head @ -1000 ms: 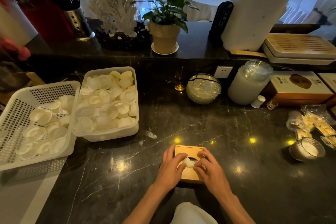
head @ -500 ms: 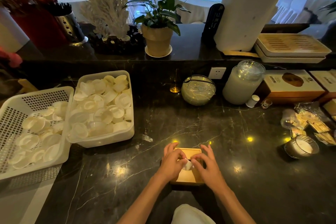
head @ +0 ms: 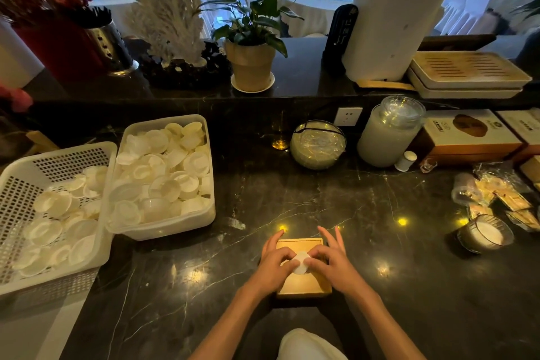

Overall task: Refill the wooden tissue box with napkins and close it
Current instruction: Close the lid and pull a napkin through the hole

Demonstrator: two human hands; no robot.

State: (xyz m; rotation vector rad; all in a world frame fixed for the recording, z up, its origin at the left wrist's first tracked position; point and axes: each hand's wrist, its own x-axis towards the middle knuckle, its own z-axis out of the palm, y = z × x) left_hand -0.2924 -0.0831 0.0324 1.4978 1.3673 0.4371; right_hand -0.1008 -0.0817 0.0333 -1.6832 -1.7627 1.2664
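Dark marble counter runs across the view, with a raised ledge behind it and a dining room of white-draped tables beyond. At the near edge, in front of the person, sits the box, its lid on and flat. A small tuft of white napkin stands out of the slot in the top.

Both hands rest on the lid. The left hand and the right hand are narrowed to a pinch, thumb and forefinger of each closed on the napkin from either side, the other fingers spread over the wood.

Risks, as I judge them: pulling from both sides at once could tear the thin paper, or drag out more than one sheet if the stack inside is packed tight. The box looks light, so a sharp tug could lift it or slide it on the polished stone. If the lid is not fully seated, the same tug could pop it loose; I cannot tell whether it is latched.

Counts: one box, one napkin tuft showing, two hands. Two bins of white lids at left, one perforated and one plain; two jars at the back; one potted plant; one small glass dish at right.
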